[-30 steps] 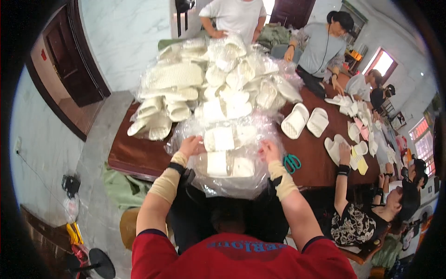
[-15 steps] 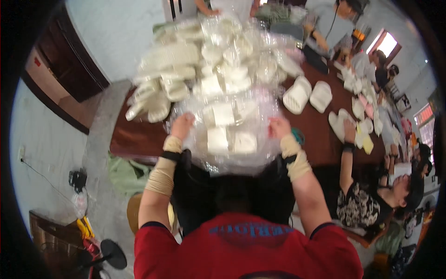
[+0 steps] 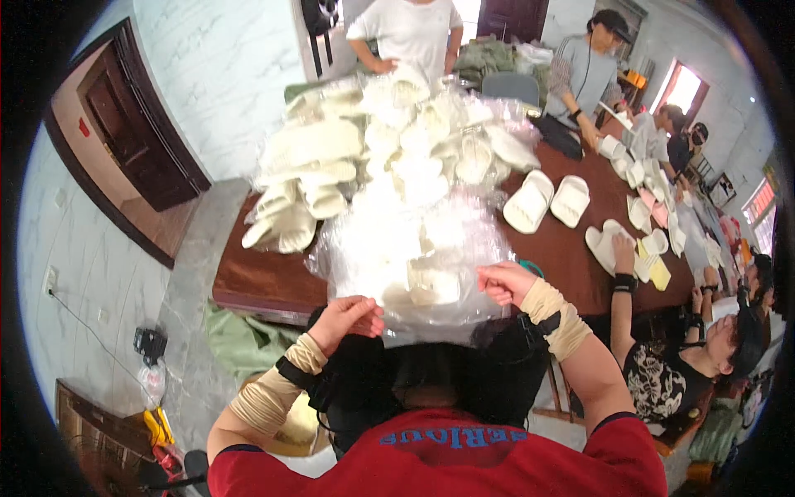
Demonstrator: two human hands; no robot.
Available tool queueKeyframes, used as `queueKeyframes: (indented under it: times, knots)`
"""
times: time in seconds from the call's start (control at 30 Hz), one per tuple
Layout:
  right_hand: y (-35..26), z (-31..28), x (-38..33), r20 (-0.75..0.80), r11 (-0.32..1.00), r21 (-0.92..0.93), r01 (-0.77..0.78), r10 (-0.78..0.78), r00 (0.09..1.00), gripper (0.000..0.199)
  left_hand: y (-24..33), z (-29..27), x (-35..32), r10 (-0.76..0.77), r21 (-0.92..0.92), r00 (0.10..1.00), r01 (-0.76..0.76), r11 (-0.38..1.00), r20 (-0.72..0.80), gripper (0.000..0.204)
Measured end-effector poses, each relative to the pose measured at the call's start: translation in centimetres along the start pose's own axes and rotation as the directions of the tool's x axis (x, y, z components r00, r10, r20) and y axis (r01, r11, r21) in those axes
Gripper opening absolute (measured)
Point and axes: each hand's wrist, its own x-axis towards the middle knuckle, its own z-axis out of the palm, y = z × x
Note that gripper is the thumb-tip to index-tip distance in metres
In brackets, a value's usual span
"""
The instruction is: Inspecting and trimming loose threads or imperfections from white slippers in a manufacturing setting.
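Note:
A large heap of clear plastic bags (image 3: pixel 364 240) lies at the table's front edge before me, with pale cards or labels (image 3: pixel 435 286) showing through under bright glare. At its near left corner is my left hand (image 3: pixel 348 321), fingers curled together in a pinch. My right hand (image 3: pixel 507 283) is closed beside the heap's right edge, thumb against the fingers. Whether either one pinches thin film is hard to make out. Behind the bags rises a pile of cream slippers (image 3: pixel 310 145), many of them in clear plastic. A loose pair of white slippers (image 3: pixel 528 203) sits to the right.
The brown table (image 3: pixel 269 282) runs off to the right, where a co-worker's hand (image 3: pixel 623 253) rests on a slipper among yellow and pink pieces. Other people stand at the far side. Green cloth (image 3: pixel 240 340) hangs at left; a teal ring (image 3: pixel 530 267) lies by my right hand.
My left hand has come back toward me from the heap's left side to its near corner. The right hand has also drawn nearer. The view has shifted, showing more of the far side.

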Motion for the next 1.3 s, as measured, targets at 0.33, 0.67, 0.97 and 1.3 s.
queueKeyframes:
  times: [0.33,0.67,0.97,1.3]
  knots:
    - [-2.5,-0.3,1.5,0.074,0.991,-0.134,-0.004,0.014,0.997,0.036,2.0,0.6,2.3,0.053,0.074,0.994,-0.061,0.995,0.098,0.034]
    - [-2.8,-1.6,2.3,0.075,0.990,-0.136,-0.027,0.038,0.996,0.036,1.4,-0.9,3.3,-0.018,0.133,0.991,0.000,0.991,0.133,0.033]
    - [-1.3,-1.8,3.6,0.075,0.991,-0.125,-0.051,0.061,0.995,0.035,-0.2,0.0,4.5,0.004,0.135,0.986,-0.027,0.991,0.165,0.031]
    - [2.0,-5.3,5.8,-0.214,0.982,0.038,0.183,-0.171,0.962,0.031,-2.2,-3.2,11.4,0.616,0.560,0.742,-0.401,0.725,-0.265,0.019]
